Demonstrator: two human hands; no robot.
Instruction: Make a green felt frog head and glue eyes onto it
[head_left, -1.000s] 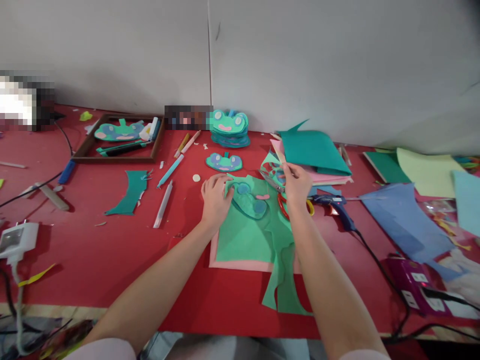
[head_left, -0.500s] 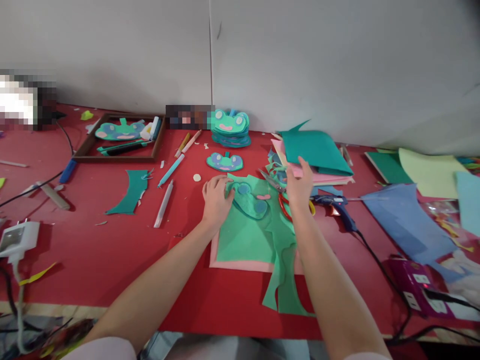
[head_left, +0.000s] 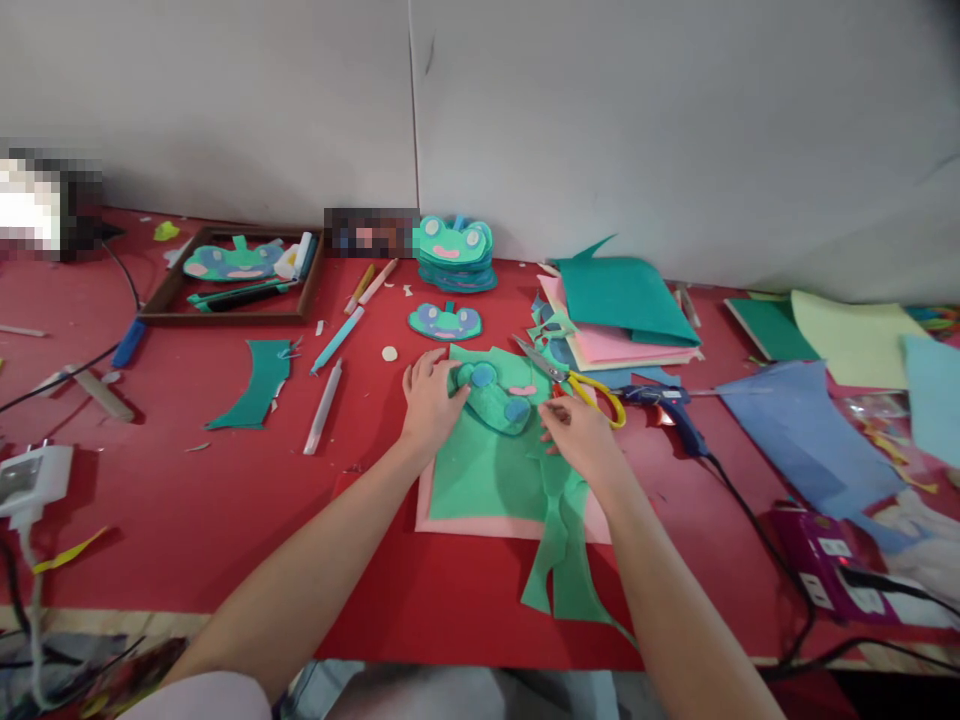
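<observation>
A green felt frog face (head_left: 491, 405) with two blue round eyes lies tilted on a light green felt sheet (head_left: 480, 490). My left hand (head_left: 433, 398) is at its left end, thumb and fingers closed on the edge. Just off its right end is my right hand (head_left: 576, 432), fingertips pinched together; what they hold, if anything, is too small to make out. A pink felt mouth piece (head_left: 523, 391) lies above the face. Scissors with yellow and red handles (head_left: 598, 392) rest beyond my right hand. Cut green felt scraps (head_left: 559, 545) hang toward the table's front edge.
A stack of finished frog faces (head_left: 456, 250) stands by the wall, with a single frog face (head_left: 445, 321) before it. On the right are folded felt sheets (head_left: 626, 300), a glue gun (head_left: 675, 410) and a purple power strip (head_left: 817, 565). Pens and a wooden tray (head_left: 232, 319) are left.
My right hand has come back from beside the felt stack and scissors, down and left to the frog face, its fingers now pinched. My left hand keeps its place.
</observation>
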